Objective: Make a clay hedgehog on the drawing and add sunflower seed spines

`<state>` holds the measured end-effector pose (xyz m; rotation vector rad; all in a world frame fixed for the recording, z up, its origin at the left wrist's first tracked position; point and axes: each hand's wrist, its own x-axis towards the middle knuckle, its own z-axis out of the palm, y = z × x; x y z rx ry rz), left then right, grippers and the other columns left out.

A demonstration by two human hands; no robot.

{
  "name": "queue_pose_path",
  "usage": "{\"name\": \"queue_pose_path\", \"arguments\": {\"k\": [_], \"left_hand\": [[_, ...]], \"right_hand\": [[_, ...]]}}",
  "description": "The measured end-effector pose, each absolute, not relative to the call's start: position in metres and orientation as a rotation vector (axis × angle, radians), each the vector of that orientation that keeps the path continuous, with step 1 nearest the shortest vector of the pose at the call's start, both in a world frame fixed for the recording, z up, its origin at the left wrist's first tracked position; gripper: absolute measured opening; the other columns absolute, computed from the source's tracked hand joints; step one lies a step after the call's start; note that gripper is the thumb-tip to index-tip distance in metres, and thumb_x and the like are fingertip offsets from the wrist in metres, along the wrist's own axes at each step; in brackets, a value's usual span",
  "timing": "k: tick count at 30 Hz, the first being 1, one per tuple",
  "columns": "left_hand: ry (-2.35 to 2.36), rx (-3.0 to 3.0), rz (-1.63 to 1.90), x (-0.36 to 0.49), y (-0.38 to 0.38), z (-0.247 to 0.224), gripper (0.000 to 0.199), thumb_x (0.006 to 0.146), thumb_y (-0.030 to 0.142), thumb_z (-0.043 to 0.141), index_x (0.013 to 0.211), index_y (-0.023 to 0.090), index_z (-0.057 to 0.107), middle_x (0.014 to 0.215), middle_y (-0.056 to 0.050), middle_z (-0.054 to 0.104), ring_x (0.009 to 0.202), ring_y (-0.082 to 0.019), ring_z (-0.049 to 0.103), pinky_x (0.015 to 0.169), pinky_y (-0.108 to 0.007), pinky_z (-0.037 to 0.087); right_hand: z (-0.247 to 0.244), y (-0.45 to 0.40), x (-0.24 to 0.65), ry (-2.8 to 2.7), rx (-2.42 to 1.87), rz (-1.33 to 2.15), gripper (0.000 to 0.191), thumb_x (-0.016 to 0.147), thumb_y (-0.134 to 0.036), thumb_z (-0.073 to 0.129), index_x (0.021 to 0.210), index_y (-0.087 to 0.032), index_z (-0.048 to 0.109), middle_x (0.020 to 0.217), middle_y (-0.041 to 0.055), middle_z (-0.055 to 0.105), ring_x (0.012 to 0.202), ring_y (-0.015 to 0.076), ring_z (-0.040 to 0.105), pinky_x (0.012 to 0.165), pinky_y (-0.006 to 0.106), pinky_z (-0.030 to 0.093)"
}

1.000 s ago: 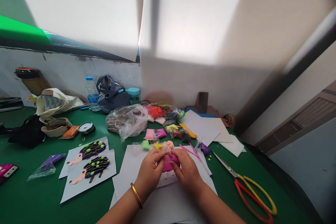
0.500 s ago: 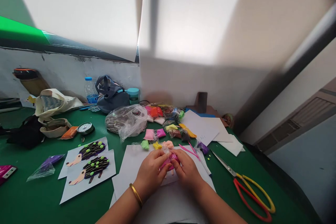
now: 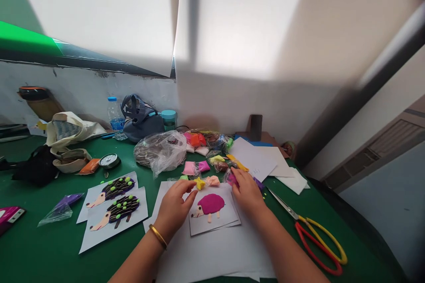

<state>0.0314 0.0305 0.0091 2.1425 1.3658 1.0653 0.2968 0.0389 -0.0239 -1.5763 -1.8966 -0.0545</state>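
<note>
My right hand (image 3: 248, 191) is at the back right of the white sheets, its fingers closed round a small clear bag of magenta clay (image 3: 231, 179), partly hidden by them. My left hand (image 3: 175, 207) hovers left of the hedgehog card, thumb and fingers apart with nothing between them. Its fingertips are near a yellow clay lump (image 3: 199, 183) and a green clay lump (image 3: 183, 177). Between my hands lies the card (image 3: 202, 226) with a magenta-bodied clay hedgehog (image 3: 211, 204), peach face and legs. A peach clay lump (image 3: 212, 181) sits just behind it.
Two cards with dark, green-dotted hedgehogs (image 3: 123, 208) lie left. Large red-and-yellow-handled scissors (image 3: 320, 241) rest right, blades open. Behind are clay packets (image 3: 189, 168), a clear plastic bag (image 3: 162, 150), loose paper (image 3: 252, 159) and a blue bag (image 3: 142, 121). A round dial (image 3: 109, 160) stands back left.
My hands were together over the card, working magenta clay in its bag. They have parted: the right moved back and right with the bag, the left moved left, uncovering the magenta hedgehog.
</note>
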Motion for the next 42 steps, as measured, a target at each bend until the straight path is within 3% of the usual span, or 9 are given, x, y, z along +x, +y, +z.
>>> {"name": "queue_pose_path", "arguments": {"k": [4,8,11,18,27,39,42], "left_hand": [[1.314,2.278,0.829,0.025,0.027,0.006,0.026,0.086,0.037,0.065,0.108,0.025,0.068,0.108,-0.007,0.069,0.101,-0.026,0.062,0.089,-0.040,0.050],[1.263,2.414,0.607,0.030,0.018,0.002,0.066,0.065,0.043,0.084,0.125,0.027,0.061,0.126,-0.008,0.064,0.118,-0.032,0.055,0.101,-0.047,0.041],[1.294,2.461,0.474,0.033,0.014,0.000,0.088,0.056,0.045,0.088,0.136,0.030,0.052,0.137,-0.008,0.058,0.128,-0.035,0.047,0.105,-0.051,0.033],[1.313,2.419,0.318,0.029,0.017,-0.002,0.098,0.055,0.045,0.087,0.142,0.030,0.045,0.142,-0.009,0.054,0.132,-0.034,0.044,0.107,-0.050,0.030],[1.258,2.458,0.268,0.028,0.018,0.000,0.077,0.064,0.051,0.082,0.134,0.035,0.055,0.146,-0.009,0.050,0.135,-0.035,0.042,0.107,-0.053,0.028],[1.262,2.496,0.401,0.032,0.014,-0.005,0.060,0.074,0.047,0.075,0.128,0.030,0.058,0.138,-0.009,0.058,0.129,-0.033,0.047,0.104,-0.050,0.032],[1.292,2.515,0.574,0.032,0.017,-0.002,0.043,0.082,0.044,0.068,0.121,0.027,0.062,0.128,-0.008,0.063,0.120,-0.030,0.053,0.099,-0.046,0.037]], "right_hand": [[-0.030,0.042,0.301,-1.871,-1.646,-0.125,0.049,0.088,-0.020,0.050,0.137,-0.017,0.051,0.136,0.0136,0.055,0.126,0.0310,0.048,0.103,0.051,0.041],[-0.027,0.028,0.295,-1.924,-1.554,-0.115,0.037,0.089,-0.018,0.050,0.124,-0.020,0.062,0.123,0.0108,0.063,0.115,0.0283,0.054,0.098,0.048,0.044],[-0.025,0.012,0.288,-2.073,-1.429,0.000,0.031,0.088,-0.014,0.050,0.113,-0.022,0.067,0.112,0.0083,0.067,0.108,0.0252,0.058,0.093,0.043,0.047],[-0.027,-0.014,0.277,-2.181,-1.435,0.135,0.044,0.082,-0.010,0.055,0.123,-0.024,0.062,0.116,0.0077,0.066,0.109,0.0267,0.057,0.097,0.047,0.045],[-0.019,-0.019,0.267,-2.212,-1.451,0.097,0.034,0.085,-0.021,0.062,0.118,-0.027,0.067,0.122,0.0083,0.065,0.114,0.0301,0.055,0.099,0.051,0.043],[-0.022,-0.019,0.261,-2.217,-1.400,0.166,0.039,0.083,-0.021,0.062,0.122,-0.027,0.063,0.119,0.0082,0.065,0.111,0.0279,0.056,0.096,0.048,0.044],[-0.024,-0.018,0.263,-2.176,-1.400,0.180,0.041,0.085,-0.021,0.060,0.125,-0.026,0.061,0.120,0.0089,0.064,0.112,0.0283,0.055,0.096,0.047,0.045]]}}
